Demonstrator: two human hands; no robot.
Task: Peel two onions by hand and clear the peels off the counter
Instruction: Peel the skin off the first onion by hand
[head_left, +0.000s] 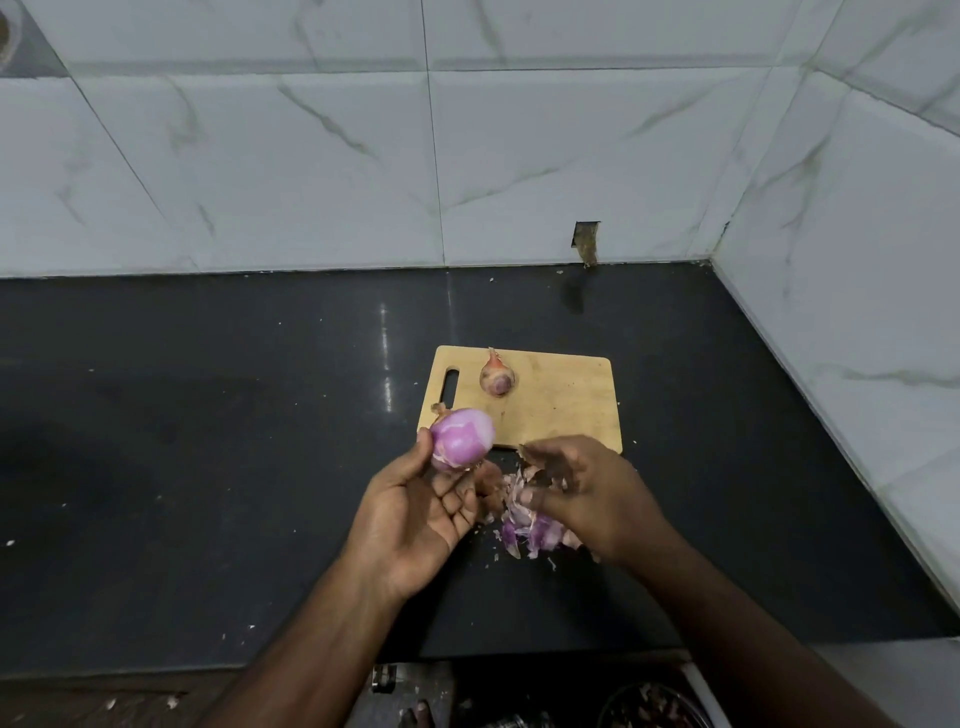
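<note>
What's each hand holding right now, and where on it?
The left hand holds the peeled onion at its lower side, thumb and fingertips under it. The right hand hovers over the peel pile; whether it pinches a peel cannot be told.

Head camera looks steeply down, near the counter (260, 467).
</note>
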